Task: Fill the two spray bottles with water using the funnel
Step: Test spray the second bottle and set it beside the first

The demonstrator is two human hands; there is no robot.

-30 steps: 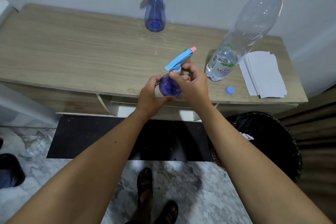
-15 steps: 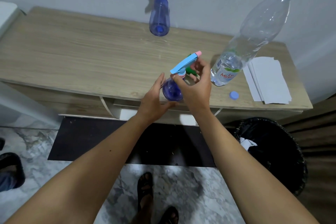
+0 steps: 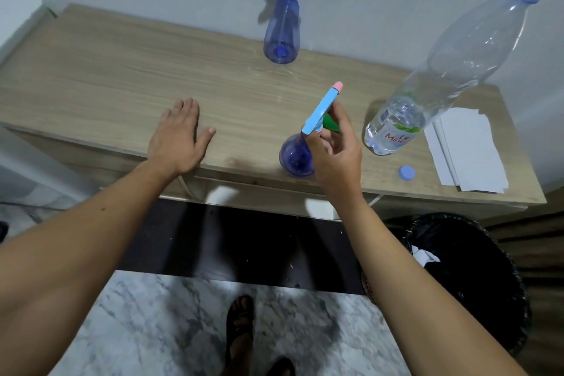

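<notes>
A small blue spray bottle (image 3: 294, 159) with a light-blue head, pink nozzle and green trigger stands near the table's front edge. My right hand (image 3: 335, 152) grips its neck, thumb in front and fingers behind the trigger. My left hand (image 3: 178, 140) hovers flat and open over the wooden table (image 3: 106, 76), well left of that bottle and holding nothing. A second blue spray bottle (image 3: 282, 36) with a white and blue head stands at the back by the wall. A large clear water bottle (image 3: 442, 70), uncapped, stands to the right. No funnel is visible.
The water bottle's blue cap (image 3: 406, 173) lies near the front edge. White paper sheets (image 3: 470, 149) lie at the table's right end. A black bin (image 3: 476, 284) stands on the floor below right. My sandalled feet are on the marble floor.
My left hand let go of the near spray bottle's body and moved left, opening flat over the table. My right hand stays at the bottle's neck.
</notes>
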